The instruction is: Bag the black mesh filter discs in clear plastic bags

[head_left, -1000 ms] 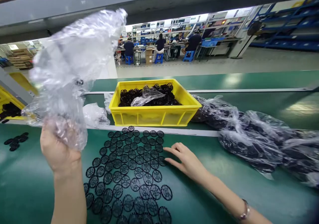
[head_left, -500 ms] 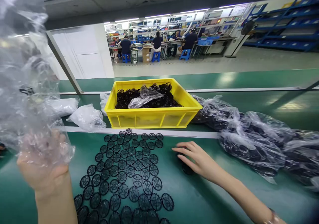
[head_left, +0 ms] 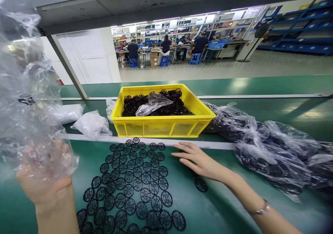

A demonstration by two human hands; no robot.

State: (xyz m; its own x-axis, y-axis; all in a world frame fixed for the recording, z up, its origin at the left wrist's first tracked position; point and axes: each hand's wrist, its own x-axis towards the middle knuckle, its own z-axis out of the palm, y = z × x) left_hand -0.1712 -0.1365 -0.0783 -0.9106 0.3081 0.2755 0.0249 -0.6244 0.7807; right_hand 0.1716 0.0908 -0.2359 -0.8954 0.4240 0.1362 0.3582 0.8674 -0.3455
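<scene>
In the head view, a clear plastic bag [head_left: 28,98] is clutched up high in the left hand [head_left: 43,178], its lower folds bunched around the fingers. The right hand [head_left: 200,161] is held open, fingers spread, just above the green bench top [head_left: 221,206], with a lone black mesh disc [head_left: 201,184] lying just below it. Trouble could come right here: the rows of black mesh discs [head_left: 135,182] lie loose, so a low sweep of that palm or a trailing bag corner could knock them out of line. Beyond the rows, the way is blocked by a yellow crate [head_left: 161,128] heaped with discs. White bags [head_left: 91,124] are crowded to its left, bulging bagged discs [head_left: 270,150] to its right. Seated co-workers [head_left: 166,46] are seen far off.
</scene>
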